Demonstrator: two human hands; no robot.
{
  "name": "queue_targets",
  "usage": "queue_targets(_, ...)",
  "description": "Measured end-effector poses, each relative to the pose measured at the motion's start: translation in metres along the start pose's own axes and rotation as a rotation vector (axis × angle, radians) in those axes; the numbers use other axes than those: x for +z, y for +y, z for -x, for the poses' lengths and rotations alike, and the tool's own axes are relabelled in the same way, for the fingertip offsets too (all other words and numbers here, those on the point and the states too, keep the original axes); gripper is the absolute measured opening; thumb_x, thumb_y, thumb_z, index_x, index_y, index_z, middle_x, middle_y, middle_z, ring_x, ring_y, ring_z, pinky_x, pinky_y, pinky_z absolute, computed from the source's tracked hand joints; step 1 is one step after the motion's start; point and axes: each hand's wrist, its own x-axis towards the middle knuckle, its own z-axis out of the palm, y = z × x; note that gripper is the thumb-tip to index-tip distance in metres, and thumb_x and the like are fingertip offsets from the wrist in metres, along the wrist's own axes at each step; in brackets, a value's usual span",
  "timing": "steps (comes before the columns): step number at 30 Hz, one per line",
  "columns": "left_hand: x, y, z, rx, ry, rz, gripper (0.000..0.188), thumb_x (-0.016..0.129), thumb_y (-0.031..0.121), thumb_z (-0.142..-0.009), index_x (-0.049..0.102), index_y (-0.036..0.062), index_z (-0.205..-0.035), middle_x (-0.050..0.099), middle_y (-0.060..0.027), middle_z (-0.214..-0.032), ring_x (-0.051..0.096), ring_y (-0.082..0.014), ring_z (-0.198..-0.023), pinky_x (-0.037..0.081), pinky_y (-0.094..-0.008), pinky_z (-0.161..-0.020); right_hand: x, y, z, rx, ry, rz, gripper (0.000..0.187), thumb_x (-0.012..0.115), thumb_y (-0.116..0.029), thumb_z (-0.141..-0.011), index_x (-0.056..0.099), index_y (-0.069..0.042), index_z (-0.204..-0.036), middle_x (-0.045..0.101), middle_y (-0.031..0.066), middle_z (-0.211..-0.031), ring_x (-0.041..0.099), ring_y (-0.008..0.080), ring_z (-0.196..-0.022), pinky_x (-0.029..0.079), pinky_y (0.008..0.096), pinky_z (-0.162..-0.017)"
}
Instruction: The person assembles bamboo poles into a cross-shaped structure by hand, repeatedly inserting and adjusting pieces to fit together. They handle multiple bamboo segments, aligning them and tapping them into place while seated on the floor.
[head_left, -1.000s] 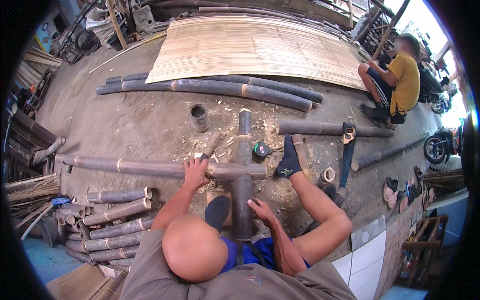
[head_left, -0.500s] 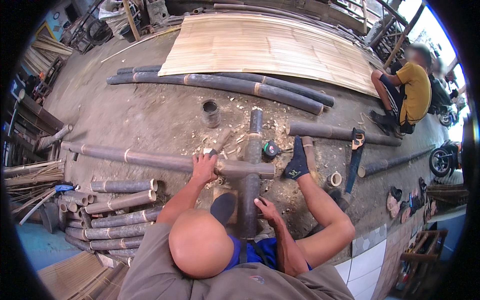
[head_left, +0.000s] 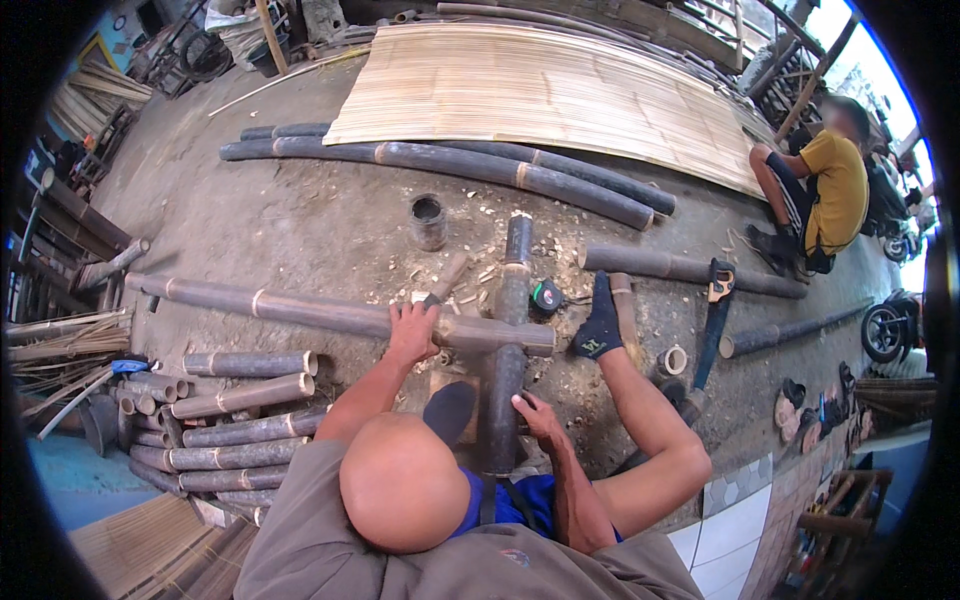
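The writing in view is too small to read: a pale mark shows on the black cloth sock (head_left: 596,325), a little printed emblem sits on the grey-brown shirt (head_left: 420,570), and a reddish patch marks the face of the black-and-green tape measure (head_left: 547,296). The long, round, grey-brown bamboo pole (head_left: 320,312) has a smooth, dull surface broken by pale node rings. It runs from the left and crosses above the short, thick, blackish bamboo length (head_left: 504,378), which points away from the person and shows a pale band and a light cut rim at its far end; whether the two are joined cannot be told. The crossing is low over the brown dirt floor (head_left: 300,230), amid pale scattered wood chips (head_left: 485,272). The left hand (head_left: 410,335) lies over the long pole, left of the crossing, its fingers spread across the top; the underside is hidden, so whether they grip cannot be told. The right hand (head_left: 542,418) is beside the near part of the blackish length, thumb against its right edge, the other fingers partly hidden and their hold unclear. A wooden-handled tool (head_left: 452,275) lies just beyond the left fingers
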Motion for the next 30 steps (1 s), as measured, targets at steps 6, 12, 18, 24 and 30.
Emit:
queue_targets(6, -0.002, 0.0, 0.0, -0.005, -0.003, -0.017, 0.077, 0.088, 0.023, -0.059, 0.063, 0.0151, -0.131, 0.062, -0.016, -0.122, 0.057, -0.0391, -0.123, 0.032, -0.0644, -0.113, 0.0, 0.006, -0.007, 0.033, -0.019, -0.023, 0.092, 0.073, -0.057, -0.096, 0.046, 0.004, -0.159, 0.062, 0.0217, -0.148, 0.063, 0.0299, -0.126, 0.054, 0.0425, -0.098)
queue_targets(12, -0.002, 0.001, -0.002, 0.003, -0.008, -0.014, 0.079, 0.089, 0.025, -0.058, 0.063, 0.0156, -0.132, 0.063, -0.0161, -0.123, 0.057, -0.0395, -0.123, 0.033, -0.0617, -0.112, 0.0, 0.013, -0.012, -0.055, 0.009, 0.048, 0.082, 0.071, -0.054, -0.099, 0.051, 0.001, -0.157, 0.065, 0.0167, -0.142, 0.063, 0.0269, -0.124, 0.055, 0.0415, -0.094)
queue_targets(18, -0.001, -0.005, 0.002, -0.013, -0.032, -0.032, 0.09, 0.093, 0.03, -0.057, 0.061, 0.0168, -0.139, 0.062, -0.0152, -0.128, 0.055, -0.0388, -0.128, 0.033, -0.0633, -0.116, 0.005, -0.01, 0.003, -0.01, -0.043, 0.02, 0.082, 0.069, -0.056, -0.1, 0.05, -0.001, -0.158, 0.067, 0.0175, -0.138, 0.064, 0.0257, -0.116, 0.053, 0.041, -0.098)
queue_targets(24, 0.001, -0.001, -0.004, -0.031, -0.078, -0.053, 0.094, 0.095, 0.031, -0.057, 0.059, 0.0176, -0.142, 0.061, -0.0155, -0.133, 0.054, -0.0401, -0.132, 0.03, -0.0684, -0.119, 0.007, -0.015, 0.011, -0.001, 0.01, -0.015, 0.084, 0.071, -0.055, -0.098, 0.048, -0.004, -0.16, 0.07, 0.0123, -0.122, 0.063, 0.0203, -0.097, 0.055, 0.0377, -0.082)
queue_targets(30, -0.001, -0.001, -0.003, -0.024, -0.068, -0.033, 0.092, 0.094, 0.029, -0.058, 0.059, 0.0165, -0.141, 0.061, -0.0158, -0.131, 0.055, -0.0415, -0.13, 0.029, -0.0715, -0.119, 0.006, -0.013, 0.007, 0.001, -0.011, -0.048, 0.085, 0.074, -0.056, -0.096, 0.049, -0.007, -0.161, 0.069, 0.0119, -0.121, 0.062, 0.0204, -0.096, 0.055, 0.0383, -0.077)
